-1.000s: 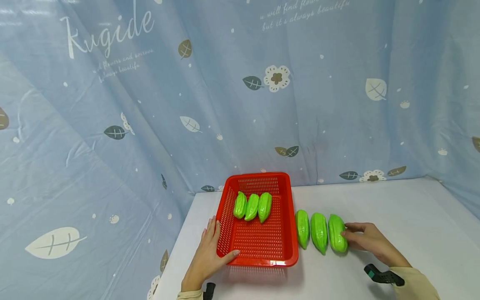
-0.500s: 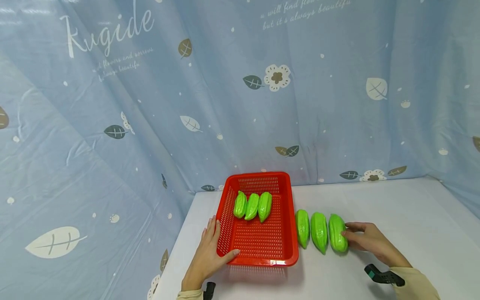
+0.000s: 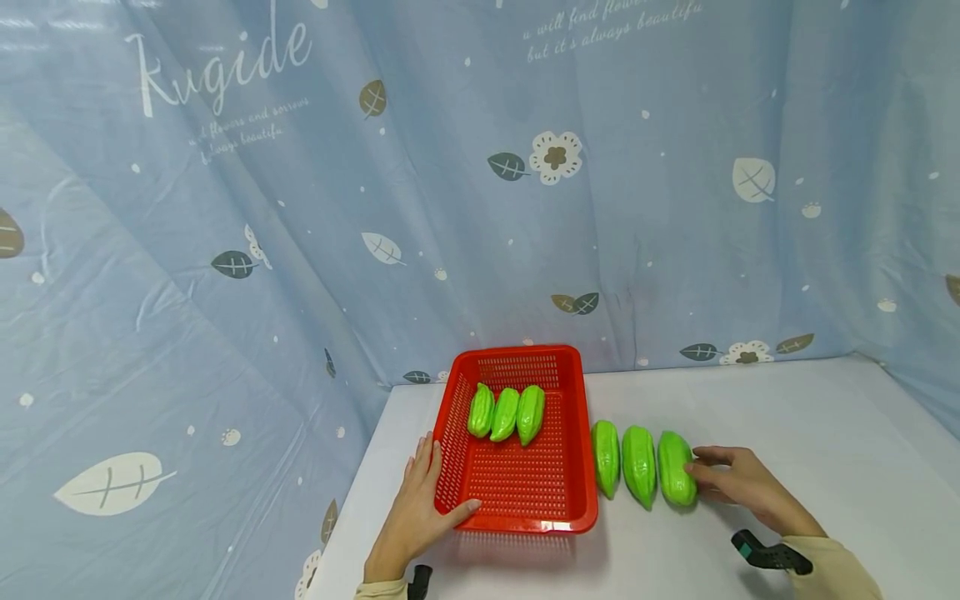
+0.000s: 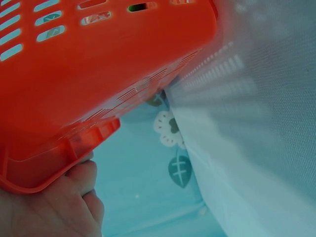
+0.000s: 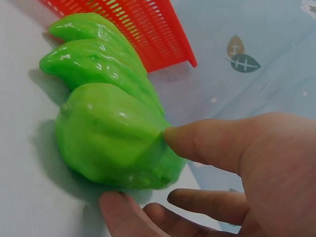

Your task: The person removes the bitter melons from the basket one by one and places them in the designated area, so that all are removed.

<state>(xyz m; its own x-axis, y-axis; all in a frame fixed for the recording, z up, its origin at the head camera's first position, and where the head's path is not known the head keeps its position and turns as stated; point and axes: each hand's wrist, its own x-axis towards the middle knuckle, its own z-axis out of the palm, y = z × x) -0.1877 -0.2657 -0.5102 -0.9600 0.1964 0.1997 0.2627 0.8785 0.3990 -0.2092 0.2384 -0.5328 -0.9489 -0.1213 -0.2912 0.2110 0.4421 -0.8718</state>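
My left hand (image 3: pixel 420 500) rests at the near left corner of a red plastic basket (image 3: pixel 517 525), its fingers along the left rim and its thumb across the near rim. Three glossy green ridged fruits, one of them the middle fruit (image 3: pixel 505 414), lie side by side at the basket's far end. To its right, three more lie in a row on the table: a left fruit (image 3: pixel 606 458), a middle one (image 3: pixel 639 467) and a right one (image 3: pixel 677 468). At the right fruit, my right hand (image 5: pixel 266 173) touches its surface with the thumb; the other fingers are relaxed beside it.
A white table (image 3: pixel 795 417) bears everything, and a blue curtain (image 3: pixel 645 208) printed with leaves and flowers hangs along its back and left. Dark bands with small devices sit at both wrists, such as the right wrist device (image 3: pixel 768 552).
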